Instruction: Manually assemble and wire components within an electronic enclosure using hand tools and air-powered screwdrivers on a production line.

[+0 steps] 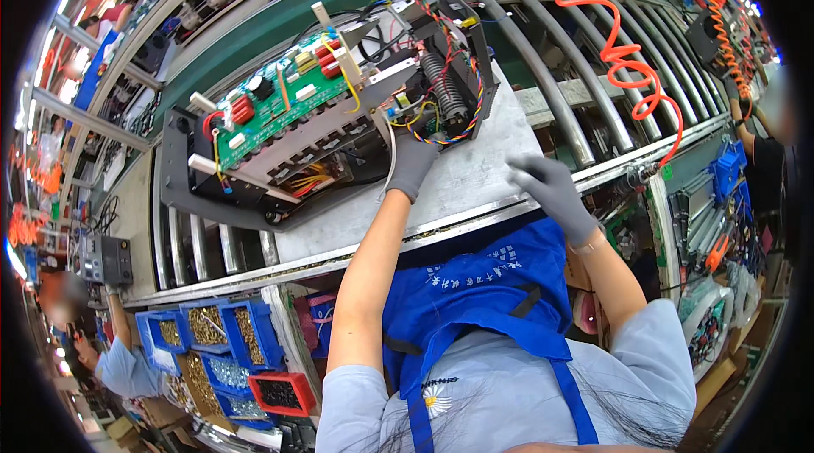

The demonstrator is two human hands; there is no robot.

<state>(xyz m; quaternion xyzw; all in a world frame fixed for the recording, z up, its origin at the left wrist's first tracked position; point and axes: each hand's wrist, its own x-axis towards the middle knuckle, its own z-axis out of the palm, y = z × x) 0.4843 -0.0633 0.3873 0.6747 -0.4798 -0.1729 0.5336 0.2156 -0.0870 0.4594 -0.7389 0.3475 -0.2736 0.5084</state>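
Observation:
A large black-framed electrical unit (280, 203) lies open on the conveyor, with a green circuit board (288, 105) along its left half. My left hand (413, 166), in a grey glove, reaches into the unit's near side beside a bundle of coloured wires (462, 132). Its fingertips are hidden among wires and parts, and a pale cable (391, 148) runs down beside the wrist. My right hand (549, 194), also gloved, hovers apart from the unit over the near edge of a metal plate (500, 152). Its fingers stretch to the left with nothing visible in them.
Steel rollers (551, 80) continue to the right, below a coiled orange air hose (632, 71). Blue bins (246, 334) of screws and a red bin (282, 394) stand at lower left. Tools hang at right (704, 207). Other people work at both sides.

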